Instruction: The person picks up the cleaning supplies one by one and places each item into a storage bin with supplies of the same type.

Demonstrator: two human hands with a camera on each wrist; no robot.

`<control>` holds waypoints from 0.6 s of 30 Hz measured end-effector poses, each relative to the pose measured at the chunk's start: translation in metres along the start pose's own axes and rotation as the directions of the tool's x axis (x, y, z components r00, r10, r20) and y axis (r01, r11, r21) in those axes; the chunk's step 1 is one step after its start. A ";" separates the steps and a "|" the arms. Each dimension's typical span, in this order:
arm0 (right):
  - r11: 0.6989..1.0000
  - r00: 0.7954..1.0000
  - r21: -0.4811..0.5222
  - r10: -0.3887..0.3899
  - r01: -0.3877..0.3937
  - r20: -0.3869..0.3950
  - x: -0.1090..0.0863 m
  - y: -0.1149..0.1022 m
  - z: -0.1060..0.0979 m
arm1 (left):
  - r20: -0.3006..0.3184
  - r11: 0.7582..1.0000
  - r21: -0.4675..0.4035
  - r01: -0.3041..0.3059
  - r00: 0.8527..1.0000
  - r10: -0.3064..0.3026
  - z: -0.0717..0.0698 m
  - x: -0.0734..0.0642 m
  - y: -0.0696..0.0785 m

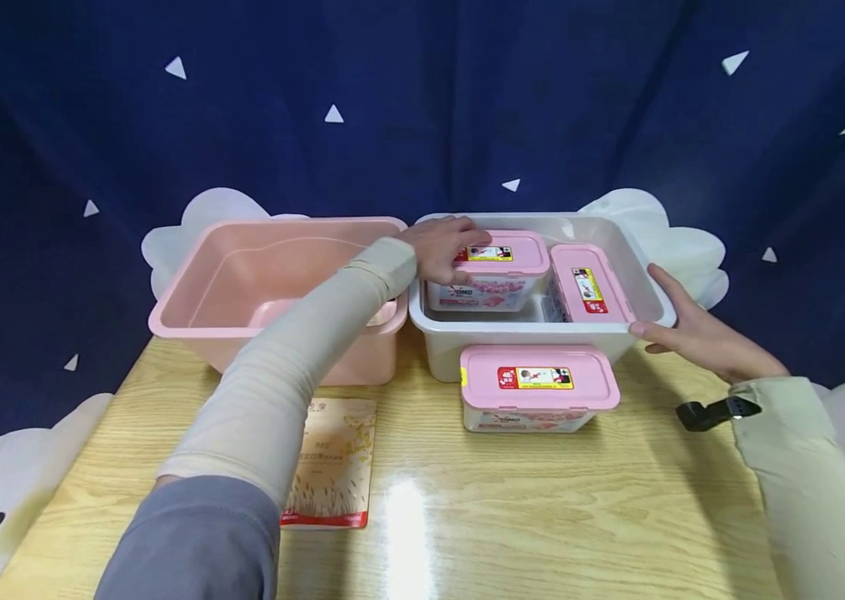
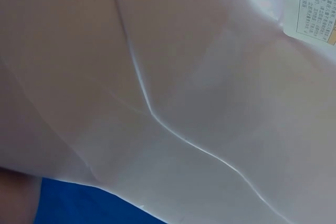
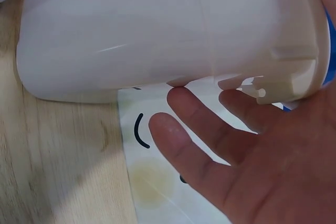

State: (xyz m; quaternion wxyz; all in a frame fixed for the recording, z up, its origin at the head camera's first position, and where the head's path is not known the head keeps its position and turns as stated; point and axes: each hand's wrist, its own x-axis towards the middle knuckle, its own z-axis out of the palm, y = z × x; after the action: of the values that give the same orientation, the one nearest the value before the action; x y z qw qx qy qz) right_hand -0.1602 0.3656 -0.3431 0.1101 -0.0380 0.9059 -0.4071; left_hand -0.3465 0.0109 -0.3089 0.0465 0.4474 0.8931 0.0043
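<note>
My left hand (image 1: pixel 441 248) reaches into the white bin (image 1: pixel 520 336) and grips a pink-lidded tub (image 1: pixel 505 287), fingers over the lid and thumb at its front edge. Beside that tub, a second pink-lidded tub (image 1: pixel 593 279) is turned lengthwise at the bin's right end. My right hand (image 1: pixel 692 329) holds the bin's front right corner, with the thumb at the front rim. In the right wrist view, several fingers (image 3: pixel 191 145) spread along the outer wall, fingertips right at it.
A third pink-lidded tub (image 1: pixel 538 379) stands in front of the white bin. Left of it is a pink bin (image 1: pixel 205 332), with a labelled thing (image 2: pixel 312 11) inside. A tan packet (image 1: pixel 336 467) lies on the wooden table (image 1: pixel 565 508). A dark blue curtain (image 1: pixel 392 67) hangs behind.
</note>
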 end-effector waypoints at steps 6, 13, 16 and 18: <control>1.000 1.000 -0.022 -0.002 0.002 -0.011 -0.004 0.004 0.001 | 0.019 1.000 0.009 0.002 1.000 -0.003 0.003 0.003 0.001; 1.000 1.000 -0.013 -0.012 0.011 -0.026 -0.002 0.002 0.002 | -0.009 1.000 -0.006 -0.015 1.000 0.015 0.006 0.006 -0.004; 1.000 1.000 -0.008 -0.008 0.008 -0.027 -0.001 0.002 0.002 | -0.002 1.000 -0.025 -0.010 1.000 0.010 0.006 0.006 -0.004; 1.000 1.000 0.002 -0.012 0.012 -0.024 0.000 0.003 0.003 | 0.010 1.000 -0.026 -0.006 1.000 0.006 0.005 0.006 -0.004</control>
State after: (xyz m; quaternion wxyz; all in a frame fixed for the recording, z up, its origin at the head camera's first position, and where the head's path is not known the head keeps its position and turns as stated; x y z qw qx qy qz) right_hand -0.1591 0.3659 -0.3472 0.0970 -0.0384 0.9065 -0.4091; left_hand -0.3526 0.0130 -0.3147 0.0568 0.4493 0.8915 0.0139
